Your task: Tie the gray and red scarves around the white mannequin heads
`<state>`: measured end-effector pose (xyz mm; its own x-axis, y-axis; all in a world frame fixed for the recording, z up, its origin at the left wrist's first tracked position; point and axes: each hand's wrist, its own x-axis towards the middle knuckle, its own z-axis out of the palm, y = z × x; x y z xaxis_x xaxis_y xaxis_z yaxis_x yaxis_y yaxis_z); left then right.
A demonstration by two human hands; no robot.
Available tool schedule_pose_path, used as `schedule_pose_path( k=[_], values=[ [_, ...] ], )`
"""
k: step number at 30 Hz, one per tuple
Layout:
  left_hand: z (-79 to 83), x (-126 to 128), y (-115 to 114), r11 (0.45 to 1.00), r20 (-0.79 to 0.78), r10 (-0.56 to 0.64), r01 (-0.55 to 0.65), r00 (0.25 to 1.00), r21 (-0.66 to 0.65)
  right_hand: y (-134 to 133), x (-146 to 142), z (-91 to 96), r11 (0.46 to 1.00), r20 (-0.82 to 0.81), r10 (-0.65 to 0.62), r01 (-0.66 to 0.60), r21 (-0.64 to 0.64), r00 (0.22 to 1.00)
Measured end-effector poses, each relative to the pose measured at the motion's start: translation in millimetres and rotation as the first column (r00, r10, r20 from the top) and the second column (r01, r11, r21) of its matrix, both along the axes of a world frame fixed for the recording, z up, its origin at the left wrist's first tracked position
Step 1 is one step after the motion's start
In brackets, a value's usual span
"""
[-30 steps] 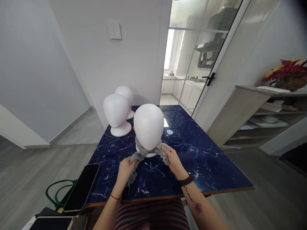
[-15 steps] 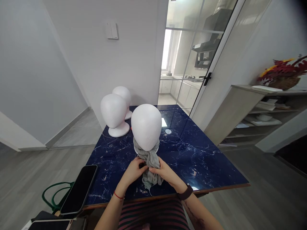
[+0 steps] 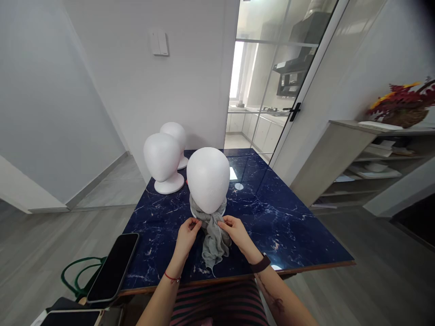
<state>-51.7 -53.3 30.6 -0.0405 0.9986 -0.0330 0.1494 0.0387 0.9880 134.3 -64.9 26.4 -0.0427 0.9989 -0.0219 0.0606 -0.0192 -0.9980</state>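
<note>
A white foam mannequin head [image 3: 208,179] stands upright on the dark blue marbled table. Round its neck is a grey scarf [image 3: 215,244], gathered at the front, with its loose end hanging down toward the table's near edge. At the left side of the gathered cloth, my left hand [image 3: 187,233] pinches the scarf between thumb and fingers. My right hand [image 3: 235,229] grips the scarf on the other side, thumb and fingers closed on a fold just below the head's chin. The cloth hides most of the neck.
Two more white foam heads, a nearer one [image 3: 162,158] and a farther one [image 3: 175,136], stand at the table's back left. A black phone [image 3: 113,267] lies by the left edge of the table [image 3: 272,217]. A glass door [image 3: 258,77] and a shelf unit [image 3: 370,158] are beyond.
Both hands have moved up from the lower folds to the scarf near the neck and slightly farther apart. The hanging end is more exposed between them.
</note>
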Motion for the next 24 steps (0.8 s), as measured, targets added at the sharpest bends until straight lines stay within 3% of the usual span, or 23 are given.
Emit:
schedule_pose_path(
  k=[4,9,14,19,22,24],
  values=[
    [0.3,0.0,-2.5,0.994,-0.085,0.088,-0.082,0.992,0.072,-1.3,-1.1,-5.1,0.999,-0.139,0.000,-0.006,-0.044,0.990],
    [1.9,18.5,-6.2,0.992,-0.142,-0.127,0.129,0.982,0.005,1.2,-2.8,-4.9,0.998,-0.054,-0.043,0.045,0.034,0.998],
    [2.4,29.8,-10.1,0.989,-0.265,-0.084,0.114,0.961,0.098,5.5,0.2,-9.3,0.990,0.092,-0.104,0.095,0.105,0.990],
    [1.6,7.5,-7.0,0.982,-0.291,-0.129,0.163,0.948,0.095,4.0,16.9,-12.5,0.985,0.154,-0.096,0.072,0.158,0.983],
    [-2.9,-14.6,5.2,0.989,-0.285,0.002,0.040,0.959,0.142,13.9,33.6,-12.7,0.961,0.110,-0.203,0.176,0.216,0.973],
    [-6.2,-26.8,17.1,0.974,-0.396,0.094,-0.002,0.913,0.227,26.7,43.0,-13.8,0.949,0.185,-0.222,0.169,0.265,0.957]
  ],
)
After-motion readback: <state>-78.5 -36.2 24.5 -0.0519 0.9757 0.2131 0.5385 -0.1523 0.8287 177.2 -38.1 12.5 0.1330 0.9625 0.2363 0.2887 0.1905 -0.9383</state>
